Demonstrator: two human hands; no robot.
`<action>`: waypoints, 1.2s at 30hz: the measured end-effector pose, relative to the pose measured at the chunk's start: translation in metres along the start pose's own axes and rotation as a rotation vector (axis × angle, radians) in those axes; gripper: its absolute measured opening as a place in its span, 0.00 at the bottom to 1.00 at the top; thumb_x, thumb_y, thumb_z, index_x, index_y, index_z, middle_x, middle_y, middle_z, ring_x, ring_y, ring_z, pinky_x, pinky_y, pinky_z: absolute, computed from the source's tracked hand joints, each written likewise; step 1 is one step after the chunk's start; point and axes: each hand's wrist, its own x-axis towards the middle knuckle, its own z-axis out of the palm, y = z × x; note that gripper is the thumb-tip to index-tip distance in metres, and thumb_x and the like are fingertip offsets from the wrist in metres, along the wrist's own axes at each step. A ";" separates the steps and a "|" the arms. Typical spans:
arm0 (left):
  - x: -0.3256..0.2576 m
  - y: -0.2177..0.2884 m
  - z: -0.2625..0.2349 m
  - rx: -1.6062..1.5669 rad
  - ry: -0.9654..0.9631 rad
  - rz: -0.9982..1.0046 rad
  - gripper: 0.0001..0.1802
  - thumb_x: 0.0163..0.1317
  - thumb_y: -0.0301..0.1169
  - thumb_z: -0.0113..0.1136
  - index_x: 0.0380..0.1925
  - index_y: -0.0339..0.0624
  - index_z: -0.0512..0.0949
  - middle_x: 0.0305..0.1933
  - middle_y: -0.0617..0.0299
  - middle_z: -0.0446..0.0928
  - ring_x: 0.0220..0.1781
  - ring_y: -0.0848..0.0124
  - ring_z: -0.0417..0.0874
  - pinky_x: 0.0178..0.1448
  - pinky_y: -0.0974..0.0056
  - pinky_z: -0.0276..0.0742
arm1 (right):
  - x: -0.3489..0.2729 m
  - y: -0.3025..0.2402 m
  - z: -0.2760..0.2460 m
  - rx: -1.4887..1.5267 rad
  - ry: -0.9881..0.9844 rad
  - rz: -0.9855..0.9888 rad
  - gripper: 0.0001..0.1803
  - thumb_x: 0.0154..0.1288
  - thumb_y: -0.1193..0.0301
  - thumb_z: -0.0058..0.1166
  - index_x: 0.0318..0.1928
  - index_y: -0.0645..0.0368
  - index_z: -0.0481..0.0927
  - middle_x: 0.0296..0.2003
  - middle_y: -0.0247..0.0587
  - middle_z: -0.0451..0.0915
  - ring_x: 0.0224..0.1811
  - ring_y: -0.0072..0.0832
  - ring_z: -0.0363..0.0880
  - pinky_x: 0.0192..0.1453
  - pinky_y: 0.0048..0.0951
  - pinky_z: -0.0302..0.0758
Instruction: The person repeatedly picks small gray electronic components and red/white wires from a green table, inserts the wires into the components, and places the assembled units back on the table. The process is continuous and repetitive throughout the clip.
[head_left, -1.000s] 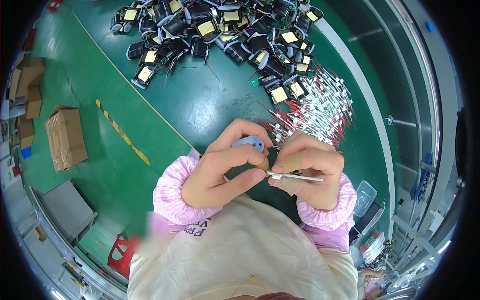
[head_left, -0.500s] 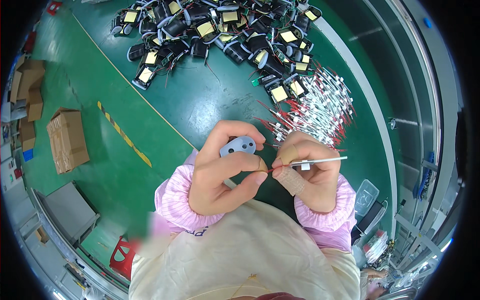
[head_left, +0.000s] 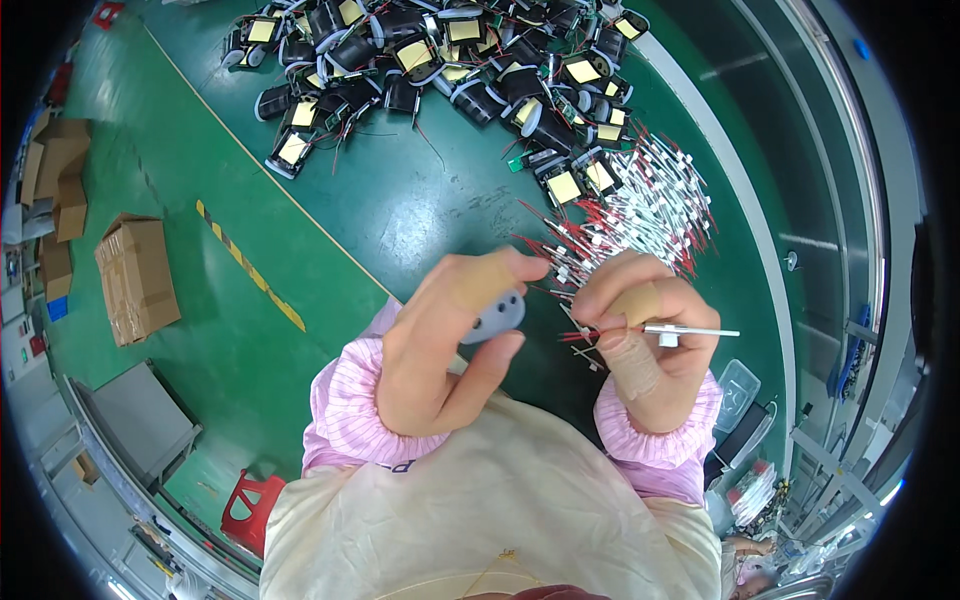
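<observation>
My left hand (head_left: 450, 345) holds a small grey oval part with two holes (head_left: 497, 315) between thumb and fingers, just above the green table (head_left: 400, 210). My right hand (head_left: 640, 340) pinches a thin white tube with red wire ends (head_left: 680, 331), held level and pointing right, its red tips close to the grey part. Both hands sit side by side near my chest, with tape on some fingers. A heap of the same white-and-red wire pieces (head_left: 640, 215) lies just beyond my right hand.
A pile of black coil parts with yellow tape (head_left: 440, 60) covers the far table. A yellow-black strip (head_left: 250, 265) marks the table's left side. Cardboard boxes (head_left: 135, 275) and a red stool (head_left: 250, 510) stand on the floor at left. A clear tray (head_left: 737, 390) sits at right.
My hands have drawn slightly apart. The grey part has turned so its two holes face up, and the wire piece has shifted right, lying level in my right fingers.
</observation>
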 end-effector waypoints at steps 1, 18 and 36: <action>0.000 0.001 0.000 0.019 -0.017 0.015 0.38 0.57 0.17 0.56 0.66 0.30 0.50 0.55 0.30 0.71 0.47 0.52 0.81 0.51 0.58 0.76 | 0.001 -0.002 0.001 0.034 0.020 0.026 0.08 0.53 0.86 0.62 0.34 0.66 0.80 0.39 0.48 0.80 0.36 0.25 0.78 0.39 0.24 0.74; 0.001 0.006 0.005 0.043 -0.029 0.075 0.47 0.54 0.18 0.59 0.68 0.26 0.41 0.51 0.29 0.76 0.43 0.49 0.81 0.48 0.56 0.77 | -0.002 -0.014 0.012 -0.284 -0.028 -0.086 0.11 0.47 0.86 0.66 0.32 0.64 0.81 0.38 0.45 0.80 0.32 0.27 0.80 0.33 0.24 0.75; 0.002 0.003 0.004 -0.003 -0.058 0.119 0.50 0.51 0.16 0.59 0.68 0.24 0.37 0.50 0.27 0.76 0.41 0.47 0.80 0.46 0.55 0.77 | -0.002 -0.016 0.012 -0.358 -0.071 -0.149 0.11 0.44 0.87 0.65 0.31 0.66 0.80 0.37 0.46 0.78 0.28 0.25 0.77 0.29 0.23 0.73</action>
